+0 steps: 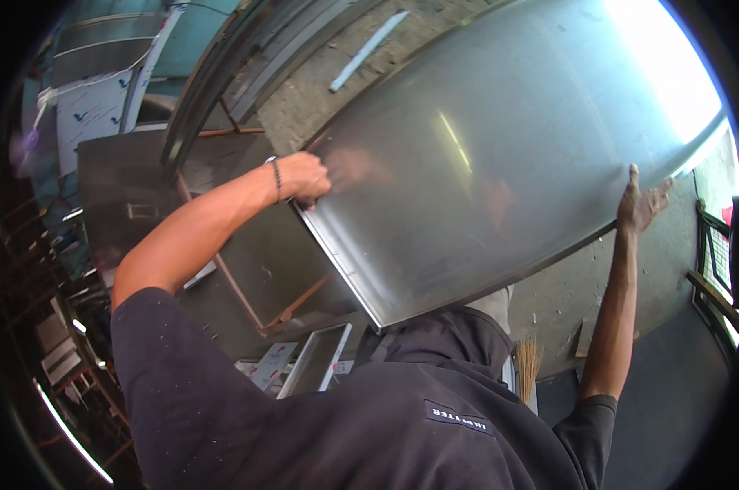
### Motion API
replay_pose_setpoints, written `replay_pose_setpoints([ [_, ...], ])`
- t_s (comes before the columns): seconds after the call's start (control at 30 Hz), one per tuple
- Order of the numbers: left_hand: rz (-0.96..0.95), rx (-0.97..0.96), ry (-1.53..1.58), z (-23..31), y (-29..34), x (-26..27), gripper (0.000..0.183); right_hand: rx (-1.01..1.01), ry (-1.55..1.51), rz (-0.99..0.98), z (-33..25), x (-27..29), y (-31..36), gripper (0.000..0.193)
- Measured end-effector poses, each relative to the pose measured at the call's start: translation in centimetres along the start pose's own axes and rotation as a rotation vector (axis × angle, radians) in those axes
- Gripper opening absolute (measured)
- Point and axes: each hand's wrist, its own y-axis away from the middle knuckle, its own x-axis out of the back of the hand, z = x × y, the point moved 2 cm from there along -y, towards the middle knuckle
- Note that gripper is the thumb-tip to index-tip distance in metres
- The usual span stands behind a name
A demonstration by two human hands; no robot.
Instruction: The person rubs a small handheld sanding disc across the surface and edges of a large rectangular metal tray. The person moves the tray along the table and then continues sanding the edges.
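Observation:
A large, shiny sheet metal panel (467,171) with a folded lip along its short near edge stretches from in front of my body toward the upper right. Around its left edge, close to the folded corner, my left hand (307,177) is closed in a fist; a dark beaded bracelet circles that wrist. My right hand (643,206) grips the panel's long right edge, its thumb on top and some fingers hidden behind the metal. The panel's near corner is close to my waist, and its far end fades into bright glare.
Long grey metal profiles (259,69) lean at the upper left, above a rusty angle-iron frame (237,286). A pale strip (369,51) lies on rough ground beyond the panel. A straw broom (529,367) and a framed metal piece (316,359) stand near my body.

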Motion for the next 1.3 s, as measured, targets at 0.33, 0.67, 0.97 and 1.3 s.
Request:
replay_pose_setpoints([
  [0.33,-0.022,-0.256,0.382,7.9,-1.6,0.0,0.029,-0.144,-0.040,-0.049,-3.9,1.8,1.0,0.103],
  [0.67,0.028,-0.290,0.263,11.6,-2.4,-0.1,0.032,-0.164,0.001,-0.060,-4.3,2.4,1.1,0.099],
  [0.97,0.007,-0.171,0.412,7.8,-0.8,1.8,0.028,-0.168,-0.008,-0.081,-3.7,2.3,1.0,0.101],
  [1.3,-0.038,-0.433,0.497,15.7,-3.3,1.8,0.027,-0.130,-0.028,-0.060,-3.4,1.6,1.2,0.099],
])
